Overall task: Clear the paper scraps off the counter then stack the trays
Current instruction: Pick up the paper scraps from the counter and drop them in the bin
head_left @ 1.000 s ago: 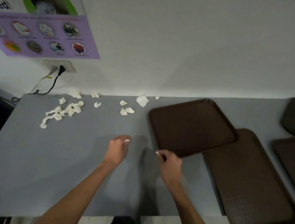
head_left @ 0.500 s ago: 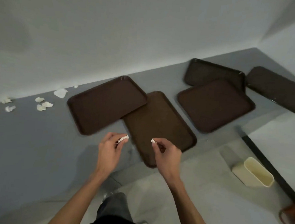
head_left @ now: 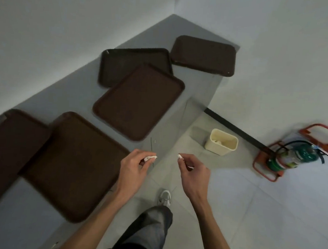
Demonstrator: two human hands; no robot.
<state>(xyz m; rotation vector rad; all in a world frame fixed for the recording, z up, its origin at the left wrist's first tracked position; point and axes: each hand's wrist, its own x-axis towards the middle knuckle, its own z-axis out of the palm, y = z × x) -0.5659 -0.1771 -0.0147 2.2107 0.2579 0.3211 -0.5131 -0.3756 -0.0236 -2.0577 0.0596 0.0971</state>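
Two small white paper scraps are in hand, one per hand. The left hand [head_left: 134, 167] pinches a crumpled scrap [head_left: 150, 158] between thumb and fingertips, and the right hand [head_left: 192, 173] pinches a smaller scrap [head_left: 180, 156] the same way. Both hands are held out by the front edge of the counter [head_left: 77, 98], above a stepping shoe [head_left: 165, 198]. Paper this size is feather-light and soft, so a light pinch is enough, but it will likely flutter when let go and is best released low over the cream bin [head_left: 221, 142] on the floor just ahead. Five brown trays lie scattered on the counter. The nearest tray [head_left: 71, 164] overlaps a left tray [head_left: 4, 151]. Further along, a middle tray [head_left: 138, 100] rests partly on a back tray [head_left: 134, 65]. A far tray [head_left: 203, 55] juts past the counter's end. They look stiff, flat and fairly light, with raised rims and a textured face. Each should lift cleanly by two opposite rims, upper ones first. The overhanging one could tip if nudged. Against the far wall stands a fire extinguisher [head_left: 294, 156] in a red frame.
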